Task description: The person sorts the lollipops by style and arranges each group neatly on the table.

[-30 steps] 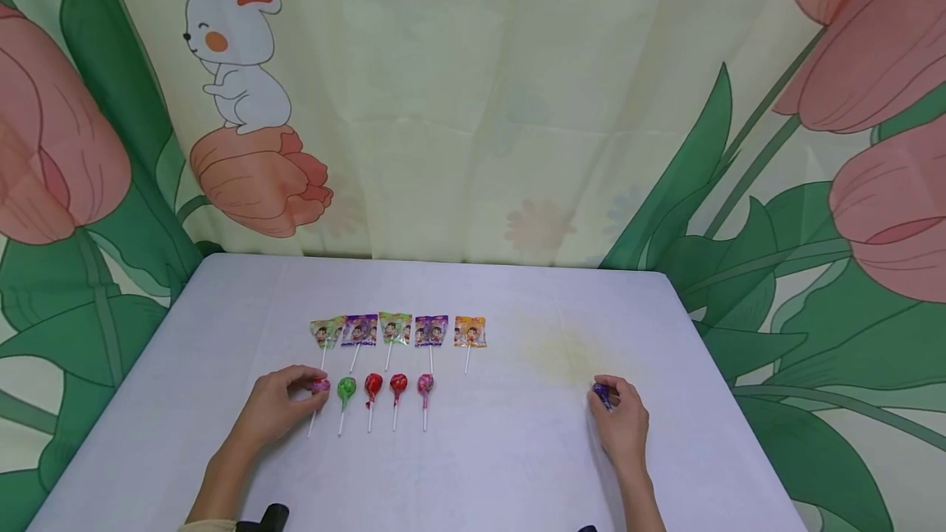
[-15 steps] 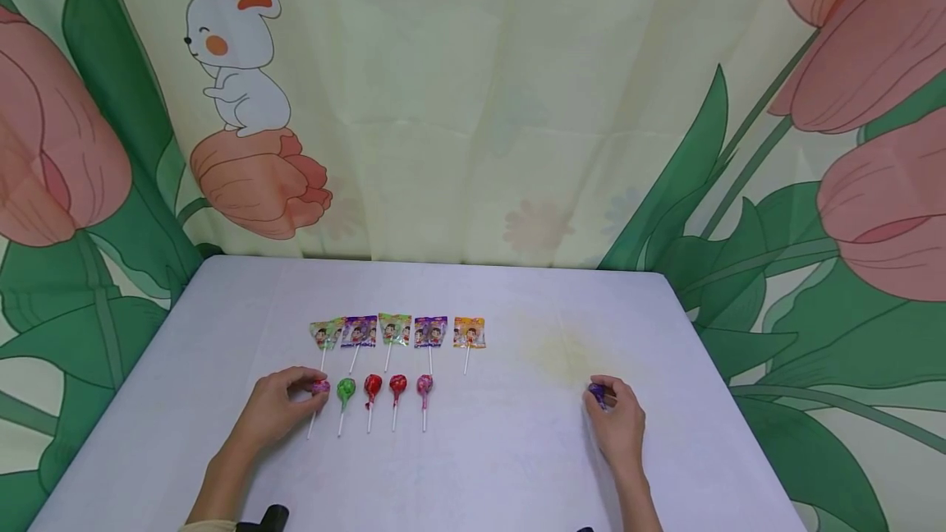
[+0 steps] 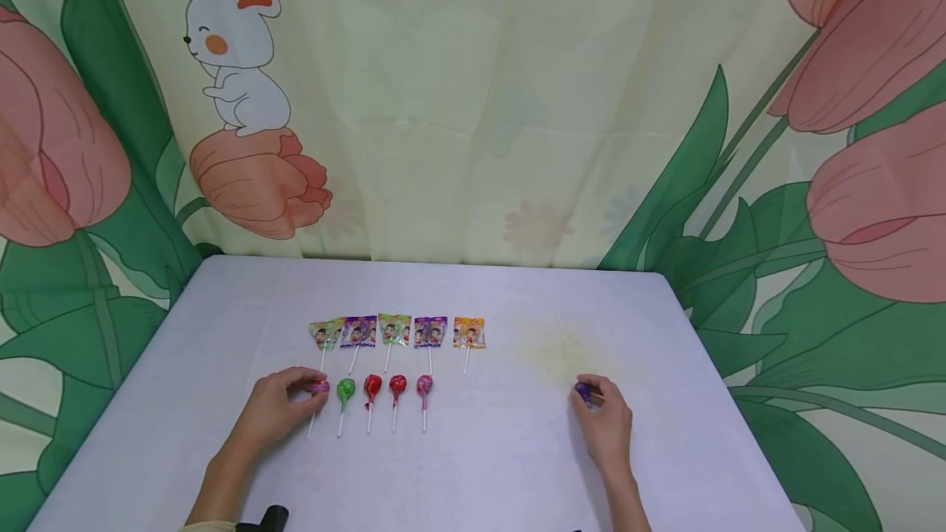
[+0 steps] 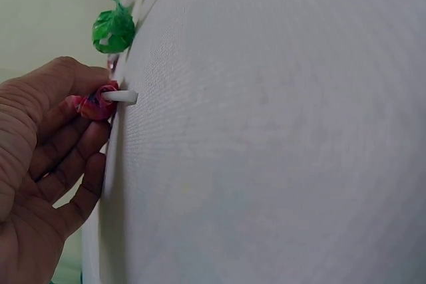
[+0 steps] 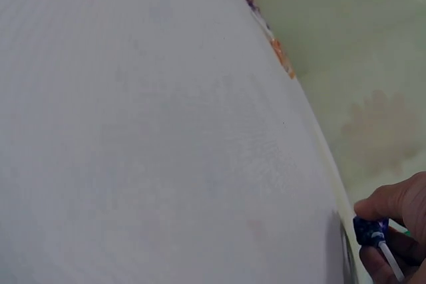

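Note:
Between thumb and fingers, my left hand [image 3: 277, 405] pinches the wrapped head of a pink lollipop [image 4: 96, 103], its white stick pointing toward me. That lollipop is at the left end of a near row with a green lollipop [image 3: 346, 390], two red lollipops [image 3: 373, 386] and another pink lollipop [image 3: 424, 385]. Off to the right, my right hand [image 3: 608, 424] pinches a dark purple lollipop [image 5: 370, 231] by its head, its white stick showing in the right wrist view. Whether it touches the cloth I cannot tell.
Behind the near row lies a far row of flat-bagged lollipops, among them a purple one [image 3: 359, 332] and an orange one [image 3: 469, 332] at the right end. White cloth covers the table [image 3: 502, 466]. A printed curtain [image 3: 458, 105] hangs behind it.
My right hand has moved a little to the left with the purple lollipop. The left hand stays on the pink lollipop, and both rows lie as before.

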Demonstrator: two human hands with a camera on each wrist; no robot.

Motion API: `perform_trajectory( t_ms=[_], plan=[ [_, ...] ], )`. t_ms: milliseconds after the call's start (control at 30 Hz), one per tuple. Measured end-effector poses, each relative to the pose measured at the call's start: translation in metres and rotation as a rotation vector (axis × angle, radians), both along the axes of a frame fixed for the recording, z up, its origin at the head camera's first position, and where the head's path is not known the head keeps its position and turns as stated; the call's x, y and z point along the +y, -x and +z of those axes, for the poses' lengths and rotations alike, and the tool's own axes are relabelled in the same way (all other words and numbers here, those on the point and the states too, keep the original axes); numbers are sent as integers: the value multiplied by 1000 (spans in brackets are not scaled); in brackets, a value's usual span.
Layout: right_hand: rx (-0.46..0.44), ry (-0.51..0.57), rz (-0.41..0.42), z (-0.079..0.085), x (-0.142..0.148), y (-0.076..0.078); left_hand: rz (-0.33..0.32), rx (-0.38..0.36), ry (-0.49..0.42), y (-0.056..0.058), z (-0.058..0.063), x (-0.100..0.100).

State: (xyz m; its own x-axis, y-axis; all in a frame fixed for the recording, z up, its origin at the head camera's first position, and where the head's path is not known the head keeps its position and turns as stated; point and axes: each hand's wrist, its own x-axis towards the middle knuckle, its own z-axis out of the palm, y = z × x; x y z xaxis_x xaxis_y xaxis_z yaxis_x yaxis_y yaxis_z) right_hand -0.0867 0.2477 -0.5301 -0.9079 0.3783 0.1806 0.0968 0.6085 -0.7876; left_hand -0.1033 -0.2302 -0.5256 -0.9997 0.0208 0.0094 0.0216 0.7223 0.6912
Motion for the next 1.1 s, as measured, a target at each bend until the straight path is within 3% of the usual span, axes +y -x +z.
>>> perform_trajectory(
  t_ms=[1100],
  plan=[
    [69, 79, 134, -6, -50, 7, 6, -4, -5, -1, 3, 1]
  ],
)
